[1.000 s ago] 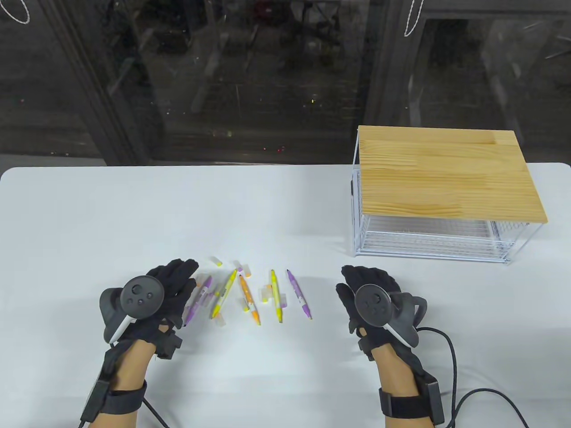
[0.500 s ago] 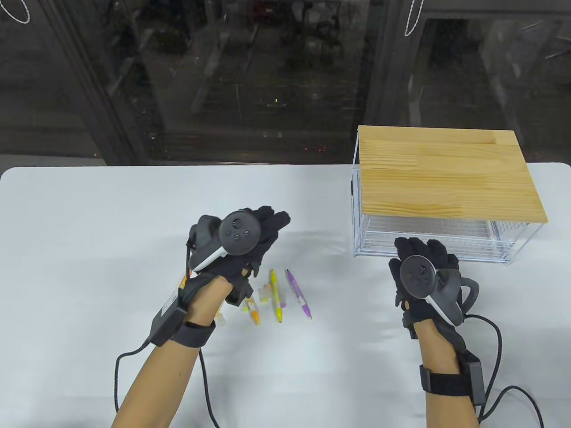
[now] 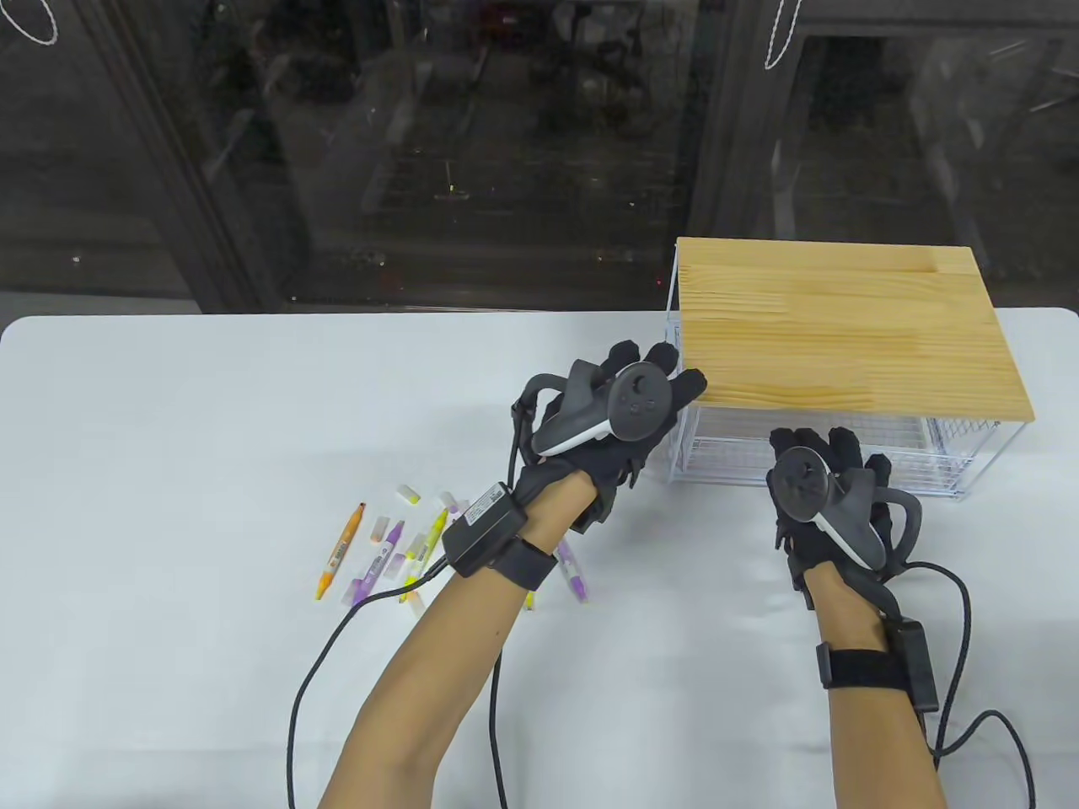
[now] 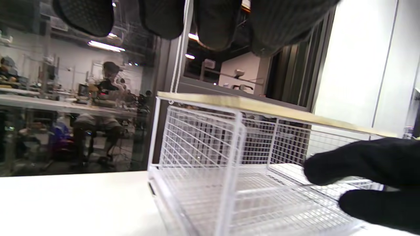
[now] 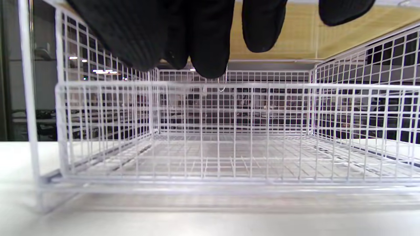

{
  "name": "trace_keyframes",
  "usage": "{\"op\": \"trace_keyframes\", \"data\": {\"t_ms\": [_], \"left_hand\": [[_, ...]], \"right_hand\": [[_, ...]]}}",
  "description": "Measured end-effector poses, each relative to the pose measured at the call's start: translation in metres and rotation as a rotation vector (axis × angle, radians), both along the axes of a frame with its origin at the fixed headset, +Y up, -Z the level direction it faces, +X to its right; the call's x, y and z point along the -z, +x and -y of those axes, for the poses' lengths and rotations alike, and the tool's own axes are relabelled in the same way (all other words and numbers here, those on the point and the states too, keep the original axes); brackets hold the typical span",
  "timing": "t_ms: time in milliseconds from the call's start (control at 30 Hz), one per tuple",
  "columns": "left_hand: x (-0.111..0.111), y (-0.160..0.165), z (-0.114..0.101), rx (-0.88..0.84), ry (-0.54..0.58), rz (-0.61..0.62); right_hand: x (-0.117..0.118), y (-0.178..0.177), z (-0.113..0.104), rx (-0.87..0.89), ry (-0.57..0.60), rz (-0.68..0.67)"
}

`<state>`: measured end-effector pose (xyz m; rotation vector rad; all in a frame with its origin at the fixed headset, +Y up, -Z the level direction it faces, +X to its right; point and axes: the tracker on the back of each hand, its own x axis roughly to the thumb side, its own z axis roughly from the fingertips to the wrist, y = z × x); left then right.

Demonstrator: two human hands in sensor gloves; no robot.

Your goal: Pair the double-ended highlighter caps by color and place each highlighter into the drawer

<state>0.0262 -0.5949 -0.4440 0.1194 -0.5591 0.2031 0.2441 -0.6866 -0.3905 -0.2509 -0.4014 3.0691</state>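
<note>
A white wire-mesh drawer [image 3: 809,459] under a pale wooden top [image 3: 843,329] is approached by two black-gloved hands at the right of a white desk [image 3: 169,404]. The right hand [image 3: 822,497] is placed directly before the drawer's front rim, with the rim just beyond its fingertips, and is judged the nearer one for a pull toward the person. Its grip is seen loose, fingers extended, with nothing held. The left hand [image 3: 624,413] is set at the unit's near-left corner, fingers spread and straight at the edge of the wooden top; no object is held, and whether contact is made cannot be told.

The double-ended highlighters [image 3: 379,552] in orange, purple and yellow, with loose caps [image 3: 409,494] among them, are left scattered on the desk well to the left of both hands, none in the drawer.

The drawer's empty mesh floor [image 5: 229,154] and front rim [image 5: 210,86], below the dangling fingertips [image 5: 210,59], are shown only in the right wrist view. The corner post [image 4: 229,170] and the right hand's fingers [image 4: 361,164] near the front are given by the left wrist view. The highlighters appear in the table view alone.
</note>
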Motion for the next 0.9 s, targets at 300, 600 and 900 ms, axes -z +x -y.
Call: {"op": "trace_keyframes", "data": {"t_ms": [300,600,900], "left_hand": [[0.02,0.027,0.032,0.049,-0.109,0.061],[0.026,0.02,0.033,-0.069,-0.177,0.067],[0.022,0.025,0.03,-0.035,-0.13,0.045]], "right_hand": [[0.01,0.005,0.005,-0.055,0.121,0.017],[0.029,0.014,0.023,0.097,0.038,0.035],[0.035,0.013,0.027,0.091,0.015,0.051]]}}
